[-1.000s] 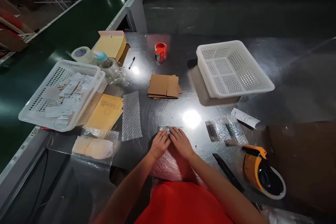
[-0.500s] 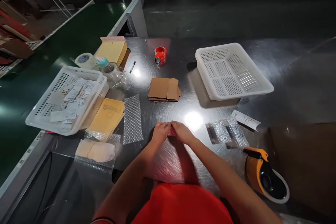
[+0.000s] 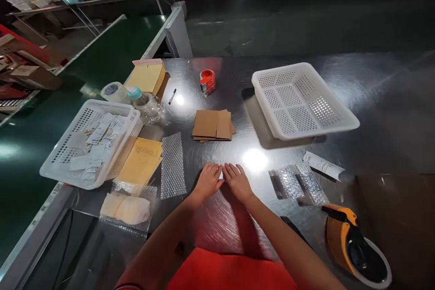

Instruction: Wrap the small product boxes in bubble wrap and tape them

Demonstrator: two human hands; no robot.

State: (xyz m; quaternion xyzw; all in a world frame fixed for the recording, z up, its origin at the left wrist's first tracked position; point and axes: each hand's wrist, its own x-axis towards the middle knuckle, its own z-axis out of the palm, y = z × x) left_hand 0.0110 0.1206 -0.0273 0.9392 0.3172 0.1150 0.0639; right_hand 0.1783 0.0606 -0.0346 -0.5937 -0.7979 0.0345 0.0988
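So the person's left hand (image 3: pixel 208 182) and right hand (image 3: pixel 238 184) are palm-down on the near worktop (image 3: pixel 217 231), fingertips almost meeting over a small shiny piece (image 3: pixel 221 173) that's mostly covered. Half a second ago a reddish patch showed between them and the fingers were curled more; now they're flatter, with just a pale, silvery bit peeking out. Can't tell if they're pinching it or only pressing down, but my read is it's mid-handling, not finished. As for writing: past the bubble-wrapped packets (image 3: pixel 292 181) on the right, a curled white slip (image 3: pixel 322 165) has print too small to read. Same with the scrawl on the yellow envelope (image 3: pixel 141 159) over left, and the paper slips (image 3: pixel 97 145) in the white basket (image 3: pixel 50 173). No brand's legible, sorry.
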